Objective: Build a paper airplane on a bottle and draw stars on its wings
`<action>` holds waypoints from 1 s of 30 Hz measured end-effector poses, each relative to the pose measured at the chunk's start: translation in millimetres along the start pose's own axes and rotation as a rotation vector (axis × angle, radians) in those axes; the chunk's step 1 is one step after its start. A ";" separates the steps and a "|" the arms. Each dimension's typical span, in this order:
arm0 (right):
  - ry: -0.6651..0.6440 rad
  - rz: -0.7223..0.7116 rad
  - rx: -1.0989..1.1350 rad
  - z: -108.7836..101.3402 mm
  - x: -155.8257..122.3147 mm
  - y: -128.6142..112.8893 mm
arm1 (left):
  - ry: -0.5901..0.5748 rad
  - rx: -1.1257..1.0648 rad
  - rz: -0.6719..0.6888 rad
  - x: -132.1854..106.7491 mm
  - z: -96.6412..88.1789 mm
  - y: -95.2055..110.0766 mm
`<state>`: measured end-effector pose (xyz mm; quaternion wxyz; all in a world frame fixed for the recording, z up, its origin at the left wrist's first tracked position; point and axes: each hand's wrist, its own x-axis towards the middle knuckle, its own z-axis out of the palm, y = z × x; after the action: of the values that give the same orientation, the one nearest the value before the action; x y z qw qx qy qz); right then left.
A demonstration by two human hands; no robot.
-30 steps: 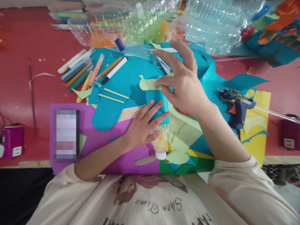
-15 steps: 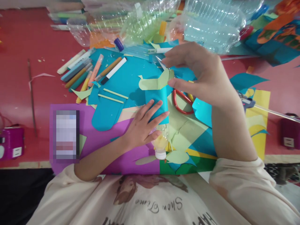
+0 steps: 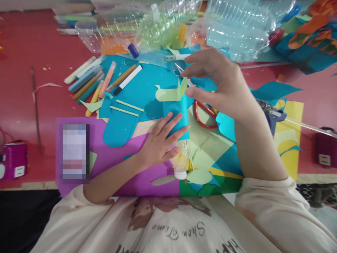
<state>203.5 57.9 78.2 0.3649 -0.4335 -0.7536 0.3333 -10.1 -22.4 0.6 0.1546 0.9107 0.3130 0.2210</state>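
A small clear plastic bottle [image 3: 180,160] with a white cap lies on its side, the cap toward me. Blue paper [image 3: 175,109] wraps its far part, and a pale green paper cutout [image 3: 168,95] sits on the far end with one flap folded up. My left hand [image 3: 163,138] rests on the blue wrap, fingers spread and stretched across it, thumb by the clear part. Just right of the raised flap, my right hand [image 3: 216,79] hovers with thumb and fingers apart and nothing visible between them. Beneath it are red-handled scissors [image 3: 200,119], partly hidden.
Markers [image 3: 89,82] lie at the left, close to two pale green strips [image 3: 126,107]. Large clear bottles [image 3: 237,28] line the far side. A glue gun [image 3: 275,117] with a clear stick is right of my arm. Paper scraps surround a phone [image 3: 75,151] and purple sheet [image 3: 113,165].
My right hand has moved slightly left. The green flap beside its thumb now stands more upright and farther left. My left hand and the bottle stay where they were.
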 end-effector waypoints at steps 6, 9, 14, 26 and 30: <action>-0.005 0.000 -0.058 5.4 1.8 2.3 | 0.033 0.003 0.018 0.8 0.0 0.5; -0.015 0.003 -0.090 4.2 0.7 1.8 | 0.024 -0.001 0.017 0.9 0.3 0.3; 0.011 0.010 -0.107 2.9 -0.1 4.8 | 0.011 -0.003 0.006 1.0 0.1 0.3; -0.030 0.068 -0.239 4.9 -2.2 23.4 | 0.012 -0.015 0.011 1.0 -0.5 0.6; 0.001 0.033 -0.278 11.4 -7.7 26.3 | 0.022 -0.012 0.019 1.4 0.1 0.5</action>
<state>207.5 59.5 48.8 0.2960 -0.4922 -0.7852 0.2314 -8.8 -21.9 1.2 0.1545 0.9101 0.3046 0.2345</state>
